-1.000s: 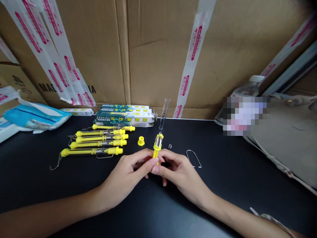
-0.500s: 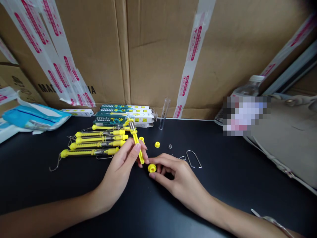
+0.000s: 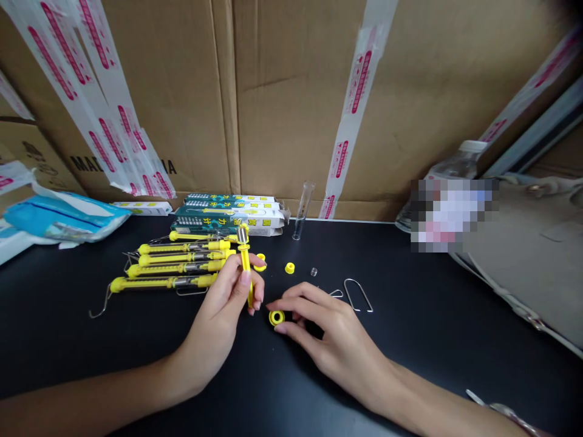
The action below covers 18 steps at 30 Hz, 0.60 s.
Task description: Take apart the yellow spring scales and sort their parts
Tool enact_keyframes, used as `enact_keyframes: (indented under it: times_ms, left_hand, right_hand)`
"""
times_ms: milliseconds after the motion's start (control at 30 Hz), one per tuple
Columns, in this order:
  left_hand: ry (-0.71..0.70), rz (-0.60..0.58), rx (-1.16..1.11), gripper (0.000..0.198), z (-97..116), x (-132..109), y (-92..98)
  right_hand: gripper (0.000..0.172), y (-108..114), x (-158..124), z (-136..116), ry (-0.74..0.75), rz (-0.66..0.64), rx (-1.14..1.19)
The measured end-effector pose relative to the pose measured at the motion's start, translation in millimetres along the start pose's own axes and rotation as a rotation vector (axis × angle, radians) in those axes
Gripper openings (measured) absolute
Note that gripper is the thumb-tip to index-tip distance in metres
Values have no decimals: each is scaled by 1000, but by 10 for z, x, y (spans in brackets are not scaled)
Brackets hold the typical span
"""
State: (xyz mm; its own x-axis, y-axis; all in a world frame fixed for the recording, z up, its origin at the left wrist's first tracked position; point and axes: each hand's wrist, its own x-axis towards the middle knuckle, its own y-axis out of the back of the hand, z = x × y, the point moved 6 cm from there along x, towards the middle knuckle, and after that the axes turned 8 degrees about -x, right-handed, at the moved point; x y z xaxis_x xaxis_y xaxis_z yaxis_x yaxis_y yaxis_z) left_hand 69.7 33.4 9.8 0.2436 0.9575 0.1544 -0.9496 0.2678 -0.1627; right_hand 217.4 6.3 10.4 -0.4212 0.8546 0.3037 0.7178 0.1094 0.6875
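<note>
My left hand (image 3: 228, 300) is closed around the yellow inner rod of a spring scale (image 3: 246, 261), which stands nearly upright with a metal coil at its top. Between the thumb and fingers of my right hand (image 3: 325, 325) is a round yellow cap (image 3: 271, 321), its hole facing me. Just beyond the left fingers lies another yellow cap (image 3: 261, 262). Farther right are a small yellow cap (image 3: 290, 268), a tiny coil spring (image 3: 314, 272), a bent wire hook (image 3: 337, 294) partly behind my right hand, and a U-shaped wire (image 3: 358, 295).
Several assembled yellow spring scales (image 3: 164, 283) lie at the left. Printed boxes (image 3: 228, 220) and an upright clear tube (image 3: 302, 212) stand along the back, before a large cardboard box (image 3: 291, 109). A blue packet (image 3: 68, 212), a bottle (image 3: 460, 161) and a beige bag (image 3: 528, 255) flank the table.
The rod in my left hand has turned more upright and shifted slightly left. My right hand has moved the yellow cap a little down toward me and tilted its hole more into view.
</note>
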Motion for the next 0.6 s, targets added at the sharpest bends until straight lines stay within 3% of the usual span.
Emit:
enact_keyframes:
  times_ms: [200, 367, 467, 600]
  left_hand:
    - [0, 38, -11, 24, -23, 27, 32]
    - [51, 97, -81, 28, -60, 21, 71]
    - [75, 127, -121, 39, -67, 27, 73]
    - [74, 148, -105, 47, -41, 52, 68]
  right_hand:
    - [22, 317, 134, 39, 117, 208, -183]
    - [17, 582, 458, 274, -1, 225, -301]
    - [15, 579, 511, 311, -22, 210, -280]
    - [15, 381, 374, 189, 105, 164, -239]
